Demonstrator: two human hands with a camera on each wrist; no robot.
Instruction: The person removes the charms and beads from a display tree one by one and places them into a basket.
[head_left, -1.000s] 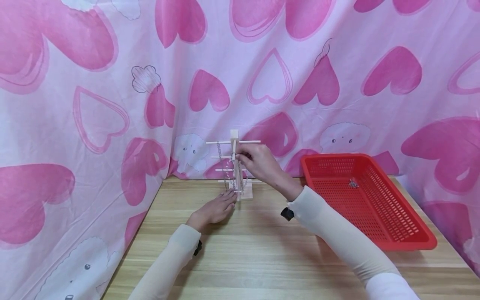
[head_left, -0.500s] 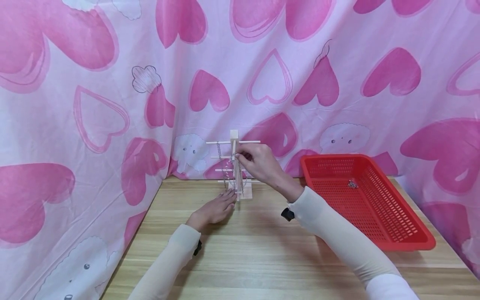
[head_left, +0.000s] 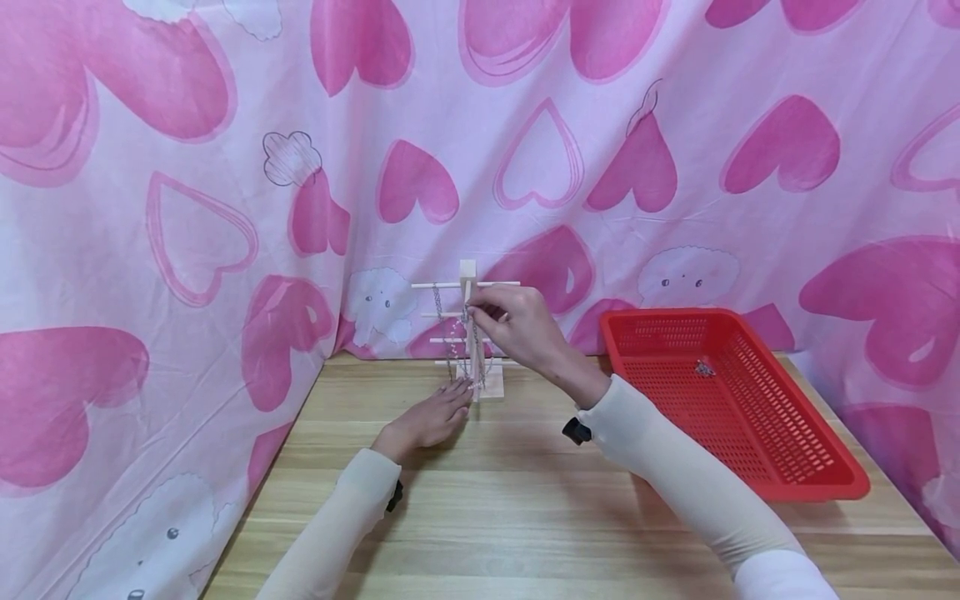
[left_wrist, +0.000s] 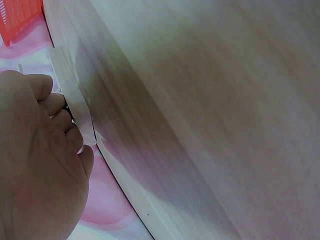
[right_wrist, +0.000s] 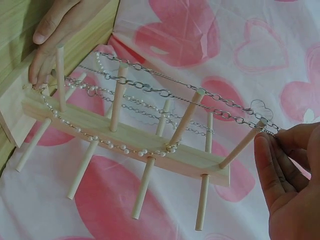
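A light wooden stand (head_left: 468, 271) with thin pegs on several levels stands upright at the back of the table. My right hand (head_left: 517, 321) pinches a silver chain necklace (right_wrist: 165, 93) between thumb and fingertips, right by the tip of an upper peg (right_wrist: 243, 144) in the right wrist view. The chain runs from there down along the peg ends. A pearl-beaded chain (right_wrist: 105, 144) and other silver chains hang on the stand. My left hand (head_left: 431, 417) lies with fingers extended at the stand's base (head_left: 491, 382). In the left wrist view the left palm (left_wrist: 40, 150) hides most of the stand.
On the right of the wooden table (head_left: 480, 517) sits a red perforated basket (head_left: 787, 479), holding a small heap of silver chain (head_left: 705, 368). A pink heart-patterned cloth (head_left: 420, 108) hangs behind and to the left, close to the stand.
My right hand has shifted slightly left across the upper peg, carrying the pinched necklace with it. The left hand stays at the stand's base.
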